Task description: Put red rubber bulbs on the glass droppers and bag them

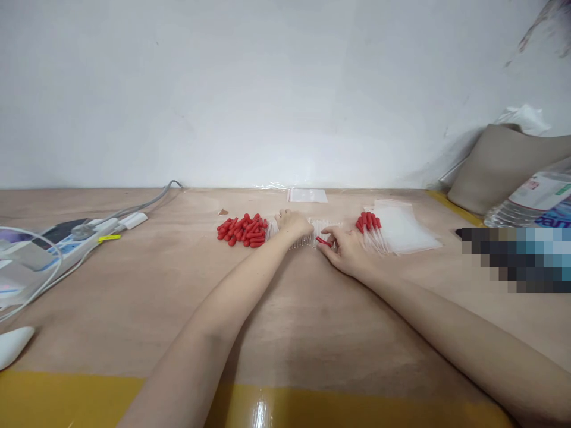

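My left hand (pixel 294 224) rests knuckles-up on a row of clear plastic dropper tubes (pixel 307 235), fingers curled over them. Just left of it lies a pile of red rubber caps (pixel 243 230). My right hand (pixel 345 249) pinches one red cap (pixel 323 241) at the near edge of the tubes. To its right lies a bunch of finished droppers with red caps (pixel 370 229), beside a stack of small clear bags (pixel 404 232).
A clear bag (pixel 307 195) lies by the white wall. A power strip with grey cable (pixel 84 235) is at the left, a white object (pixel 13 346) at the near left. A water bottle (pixel 530 199) and tan bag (pixel 495 163) stand at the right.
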`<state>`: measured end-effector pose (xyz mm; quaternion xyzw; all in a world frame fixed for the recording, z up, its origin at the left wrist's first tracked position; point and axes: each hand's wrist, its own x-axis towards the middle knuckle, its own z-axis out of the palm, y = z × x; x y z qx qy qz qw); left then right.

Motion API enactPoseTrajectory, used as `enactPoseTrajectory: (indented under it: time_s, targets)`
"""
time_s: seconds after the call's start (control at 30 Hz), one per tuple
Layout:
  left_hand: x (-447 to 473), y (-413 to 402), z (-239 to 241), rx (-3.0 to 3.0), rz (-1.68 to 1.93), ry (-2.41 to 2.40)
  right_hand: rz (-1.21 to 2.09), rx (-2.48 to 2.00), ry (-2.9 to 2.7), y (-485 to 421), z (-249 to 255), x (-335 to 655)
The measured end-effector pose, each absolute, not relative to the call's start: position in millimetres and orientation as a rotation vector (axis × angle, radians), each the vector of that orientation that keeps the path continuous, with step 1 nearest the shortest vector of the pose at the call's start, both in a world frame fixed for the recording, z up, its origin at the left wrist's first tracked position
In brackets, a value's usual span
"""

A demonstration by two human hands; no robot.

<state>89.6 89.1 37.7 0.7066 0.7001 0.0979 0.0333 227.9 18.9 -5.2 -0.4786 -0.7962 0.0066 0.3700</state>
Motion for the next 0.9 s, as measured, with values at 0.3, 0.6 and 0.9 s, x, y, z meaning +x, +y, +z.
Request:
enactPoseTrajectory:
  time_s: [0.3,0.6,0.9]
  targets:
    - [37,49,31,2.684,0.752,1.516,-0.051,-1.028,-2.001,23,-9,230]
    - [-8,31,-7,2.983,1.131,1.112,-0.022,-0.923,-2.116,14,-6,223]
    - [-10,34,-10,3.061,1.117,1.014,0.046,-0.900,-2.117,5,4,220]
